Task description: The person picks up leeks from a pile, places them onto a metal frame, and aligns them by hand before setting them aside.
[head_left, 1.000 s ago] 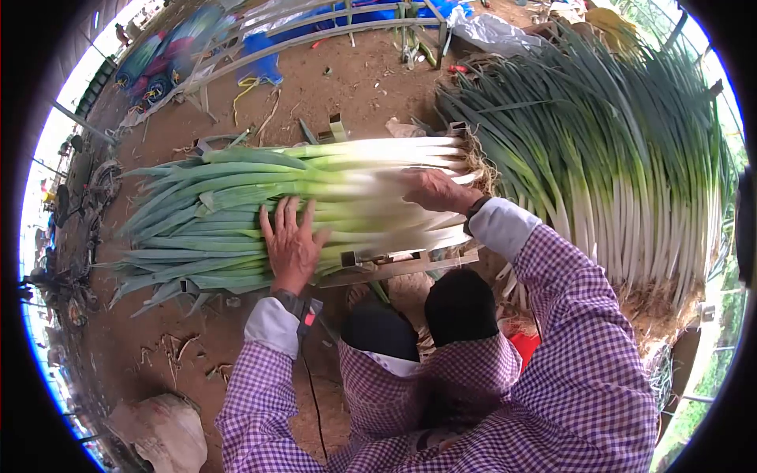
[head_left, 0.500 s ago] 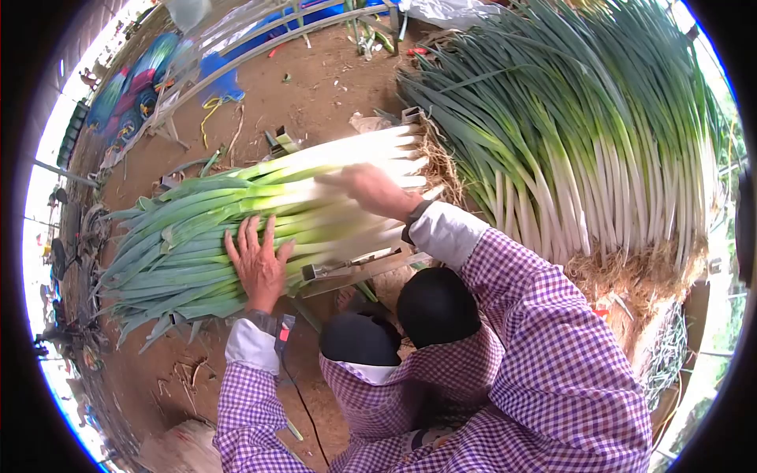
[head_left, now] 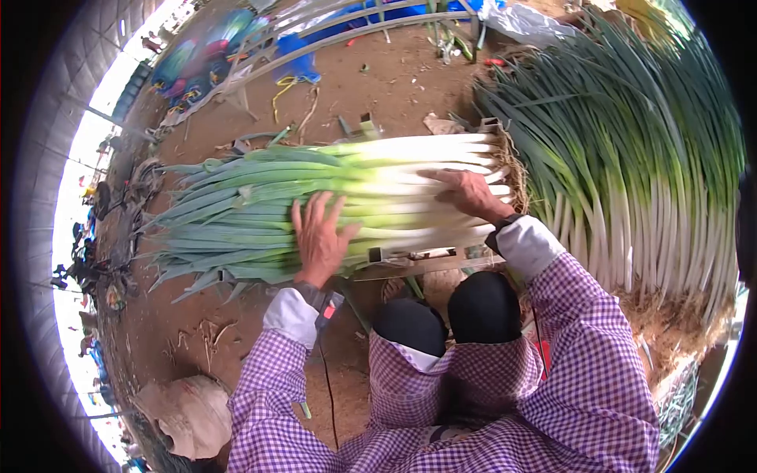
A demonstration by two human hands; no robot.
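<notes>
A thick layer of leeks point(head_left: 268, 209) lies lengthwise on a low frame point(head_left: 418, 264), green leaves to the left, white stems and roots to the right. My left hand point(head_left: 321, 236) rests on the green part near the middle, fingers spread. Over the white stems, my right hand point(head_left: 471, 195) lies with its index finger stretched out to the left. Neither hand grips a stem. Part of the frame is hidden under the leeks.
A large pile of leeks point(head_left: 623, 158) stands at the right, roots toward me. A slatted rack point(head_left: 347, 24) is at the top. A pale sack point(head_left: 189, 414) lies at the lower left. My covered knees are just below the frame.
The whole view has shifted, so the scene sits further right. My right hand, blurred over the stems before, now shows clearly nearer their root end. My left hand stays on the green leaves.
</notes>
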